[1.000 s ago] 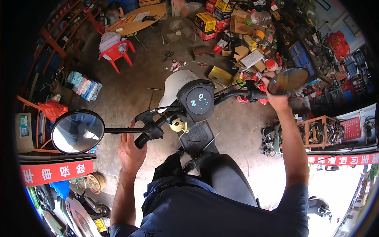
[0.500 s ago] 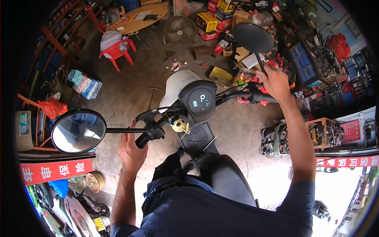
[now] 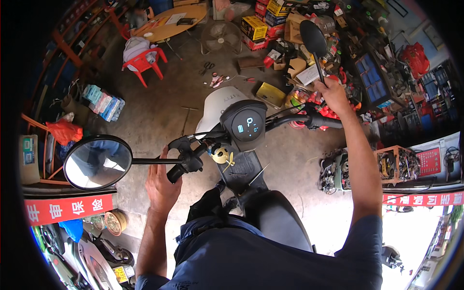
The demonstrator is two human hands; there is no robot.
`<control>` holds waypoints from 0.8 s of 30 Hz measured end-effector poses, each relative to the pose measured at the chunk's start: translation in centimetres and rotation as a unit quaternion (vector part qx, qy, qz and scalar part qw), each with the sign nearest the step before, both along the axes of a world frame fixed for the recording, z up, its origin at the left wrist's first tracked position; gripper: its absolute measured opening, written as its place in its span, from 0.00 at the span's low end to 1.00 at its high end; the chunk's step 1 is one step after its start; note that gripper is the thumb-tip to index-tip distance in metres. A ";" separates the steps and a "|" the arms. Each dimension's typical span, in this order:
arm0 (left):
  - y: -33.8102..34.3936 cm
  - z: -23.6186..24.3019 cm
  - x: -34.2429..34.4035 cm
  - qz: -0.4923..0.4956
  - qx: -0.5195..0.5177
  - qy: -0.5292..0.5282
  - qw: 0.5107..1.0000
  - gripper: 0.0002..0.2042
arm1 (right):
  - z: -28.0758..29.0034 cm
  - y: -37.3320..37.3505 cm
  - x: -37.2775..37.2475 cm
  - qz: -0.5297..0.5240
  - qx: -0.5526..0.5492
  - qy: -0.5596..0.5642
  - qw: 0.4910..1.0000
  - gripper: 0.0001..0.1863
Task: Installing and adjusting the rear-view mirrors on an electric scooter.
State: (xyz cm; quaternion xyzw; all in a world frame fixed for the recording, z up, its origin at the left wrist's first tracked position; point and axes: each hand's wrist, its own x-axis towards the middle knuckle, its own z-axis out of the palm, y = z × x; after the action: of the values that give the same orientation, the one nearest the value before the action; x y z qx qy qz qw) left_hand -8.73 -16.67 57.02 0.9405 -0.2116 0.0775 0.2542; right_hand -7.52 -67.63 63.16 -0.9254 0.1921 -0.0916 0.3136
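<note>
My right hand point(image 3: 332, 96) is closed round the lower stem of the right mirror point(image 3: 313, 38), whose dark back faces me at a slant. Just below that hand runs the right handlebar grip point(image 3: 325, 121). On the other side, my left hand point(image 3: 163, 188) wraps the end of the left handlebar grip point(image 3: 176, 173), its fingers reaching forward under the mirror stem. The round left mirror point(image 3: 98, 162) reflects a dark blue shape. Between the bars, the scooter's dashboard point(image 3: 243, 125) is lit. A small yellow round trinket point(image 3: 220, 155) hangs beneath it.
The scooter's black seat point(image 3: 280, 217) lies beside my body. Ahead are a red plastic chair point(image 3: 144, 63), a wooden table point(image 3: 169, 24) and a standing fan point(image 3: 220, 36). A yellow box point(image 3: 270, 94) and piled boxes stand front right. Crates of parts point(image 3: 398, 163) sit at right.
The right mirror's head has turned and shifted to the right, now looking narrower. My right hand stays on its stem, a little lower. My left hand has hardly moved.
</note>
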 end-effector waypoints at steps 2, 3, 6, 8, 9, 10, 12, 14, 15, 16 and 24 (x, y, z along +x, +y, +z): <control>0.0 -0.1 0.0 0.001 0.001 0.003 1.000 0.41 | 0.4 -0.1 -0.1 -0.002 0.046 0.009 0.999 0.19; 0.0 -0.1 0.0 0.004 0.003 0.006 1.000 0.41 | 0.7 0.0 -0.1 -0.002 0.093 0.019 0.995 0.20; 0.1 -0.2 0.0 0.002 -0.002 0.003 1.000 0.41 | 0.5 -0.7 -0.1 -0.039 0.203 0.027 0.978 0.18; 0.1 -0.3 0.1 -0.004 -0.004 -0.024 1.000 0.42 | 0.7 -0.8 -0.3 -0.058 0.236 0.019 0.970 0.17; 0.1 -0.3 0.1 -0.009 -0.005 -0.050 0.999 0.42 | 0.8 -0.7 -0.4 -0.076 0.268 0.012 0.960 0.15; 0.1 -0.3 0.1 -0.009 -0.004 -0.050 0.999 0.42 | 0.8 -0.4 -0.5 -0.076 0.269 0.012 0.960 0.15; 0.1 -0.3 0.1 -0.010 -0.001 -0.050 0.999 0.42 | 0.7 0.0 -0.6 -0.135 0.309 -0.025 0.941 0.16; 0.0 -0.4 0.2 -0.013 -0.004 -0.052 0.999 0.42 | 0.3 -1.4 -0.8 -0.137 0.340 -0.023 0.930 0.16; 0.0 -0.4 0.2 -0.015 -0.007 -0.054 0.998 0.41 | 0.0 -2.3 -1.1 -0.139 0.371 -0.020 0.918 0.16; 0.0 -0.4 0.2 -0.017 -0.007 -0.054 0.998 0.41 | -0.5 -3.2 -1.4 -0.140 0.372 -0.020 0.918 0.16; -0.1 -0.5 0.2 -0.024 -0.011 -0.048 0.998 0.42 | -2.9 -5.4 -5.5 -0.087 0.582 -0.136 0.797 0.12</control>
State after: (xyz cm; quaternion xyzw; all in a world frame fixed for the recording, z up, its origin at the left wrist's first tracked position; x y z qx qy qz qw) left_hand -8.51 -16.72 56.50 0.9275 -0.2451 0.1191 0.2558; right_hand -13.02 -73.05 60.30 -0.5258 0.2442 -0.1140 0.8068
